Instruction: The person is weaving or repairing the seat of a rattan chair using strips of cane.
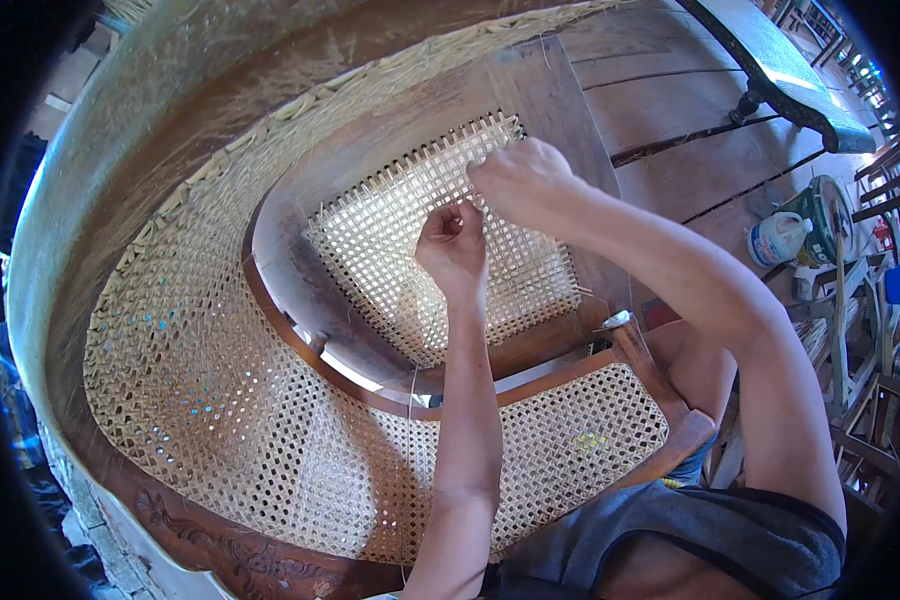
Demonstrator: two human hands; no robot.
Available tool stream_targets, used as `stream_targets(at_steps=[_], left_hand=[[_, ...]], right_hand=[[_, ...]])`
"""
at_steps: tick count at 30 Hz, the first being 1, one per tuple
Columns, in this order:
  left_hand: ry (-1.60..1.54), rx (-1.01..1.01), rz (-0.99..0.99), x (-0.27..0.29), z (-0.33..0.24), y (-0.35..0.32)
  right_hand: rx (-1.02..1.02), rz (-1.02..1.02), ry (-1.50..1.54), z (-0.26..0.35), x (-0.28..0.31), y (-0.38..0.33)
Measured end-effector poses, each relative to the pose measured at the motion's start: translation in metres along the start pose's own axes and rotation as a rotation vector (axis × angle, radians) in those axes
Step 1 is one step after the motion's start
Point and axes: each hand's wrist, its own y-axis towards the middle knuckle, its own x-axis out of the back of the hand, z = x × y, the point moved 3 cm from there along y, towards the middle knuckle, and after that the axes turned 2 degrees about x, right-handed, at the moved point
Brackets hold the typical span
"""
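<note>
A wooden chair seat (285, 245) holds a panel of woven cane (390, 215), with short strand ends standing up along its far and left edges. Over the middle of this panel is my left hand (453, 245), its fingers curled and the thumb drawn in. My right hand (520, 178) is closed just above it, knuckles up, near the panel's far right corner. Whatever thin thing either hand pinches is too small or hidden. A loose cane strand (412, 395) hangs down beside my left forearm. Around the seat curves the chair's cane backrest (300, 470).
A carved wooden rail (210, 545) borders the backrest. On the seat's right corner lies a small pale object (616, 321). To the right are a white plastic jug (778, 238), a dark green bucket (828, 215) and stacked wood pieces (845, 310). A bench (785, 70) stands at upper right.
</note>
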Motion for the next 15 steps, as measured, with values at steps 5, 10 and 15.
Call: stream_targets(at_steps=[5, 10, 15], left_hand=[[0.089, 0.027, 0.013, -0.003, -0.005, 0.000], [0.321, -0.040, 0.159, 0.003, -0.009, 0.008], [0.313, -0.027, 0.225, 0.006, -0.008, 0.012]], right_hand=[[-0.007, 0.095, 0.086, -0.027, 0.008, 0.014], [-0.036, 0.209, 0.146, -0.030, 0.015, 0.025], [-0.025, 0.194, 0.203, -0.034, 0.014, 0.029]])
